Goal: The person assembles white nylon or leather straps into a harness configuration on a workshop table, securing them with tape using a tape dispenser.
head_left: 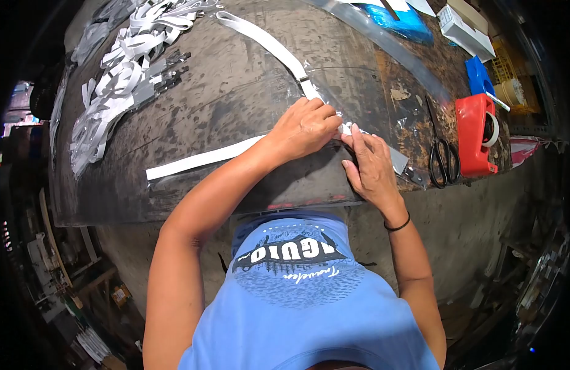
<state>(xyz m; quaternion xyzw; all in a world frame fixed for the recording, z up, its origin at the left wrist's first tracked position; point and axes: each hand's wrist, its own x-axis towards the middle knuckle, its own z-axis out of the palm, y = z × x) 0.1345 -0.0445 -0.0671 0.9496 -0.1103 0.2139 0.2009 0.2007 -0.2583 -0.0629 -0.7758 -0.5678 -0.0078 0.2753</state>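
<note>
My left hand (303, 127) is closed, its fingers curled down onto a white strap (274, 50) at a bunched spot with clear plastic around it. From there one length of strap runs up and away past a small dark buckle (304, 79). Another flat white length (202, 160) stretches left under my left forearm. Beside it, my right hand (372, 163) has its fingers stretched out and thumb apart, with fingertips touching the bunched part. A grey flat piece (398, 160) in clear plastic shows just right of that hand. The fingertips' exact contact is partly hidden.
Bagged white straps (128, 80) are heaped at the far left of the dark worktable (223, 92). Black scissors (443, 157) and a red tape dispenser (476, 135) stand at right. Farther back are a blue plastic packet (399, 24) and a white box (464, 34).
</note>
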